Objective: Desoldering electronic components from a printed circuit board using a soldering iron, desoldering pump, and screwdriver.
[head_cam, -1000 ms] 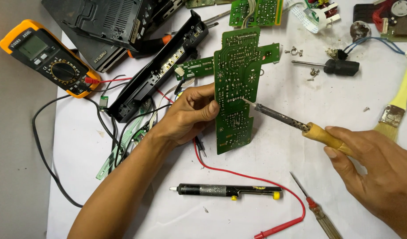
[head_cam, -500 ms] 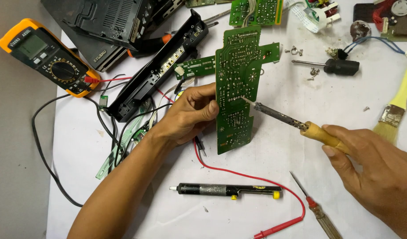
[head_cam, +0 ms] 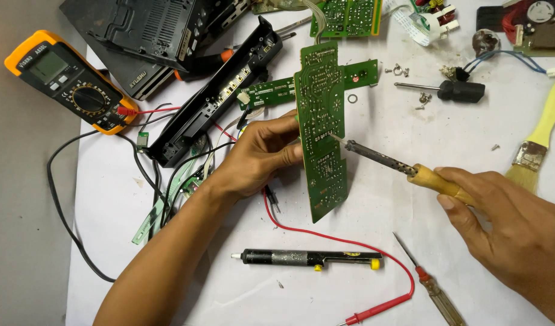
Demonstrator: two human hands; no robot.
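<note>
Left hand (head_cam: 259,158) pinching green circuit board (head_cam: 321,130) at its left edge, long axis upright above desk (head_cam: 374,253); right hand (head_cam: 513,232) wrapped around soldering iron (head_cam: 404,170), tip touching board's middle from the right.

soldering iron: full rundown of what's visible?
The soldering iron has a yellowish, wood-like handle, a dark, scorched metal barrel with small holes and a thin pointed tip. It lies slanted, tip up-left, touching the solder side of the green circuit board. The right hand grips the handle; the cord is not visible.
</note>
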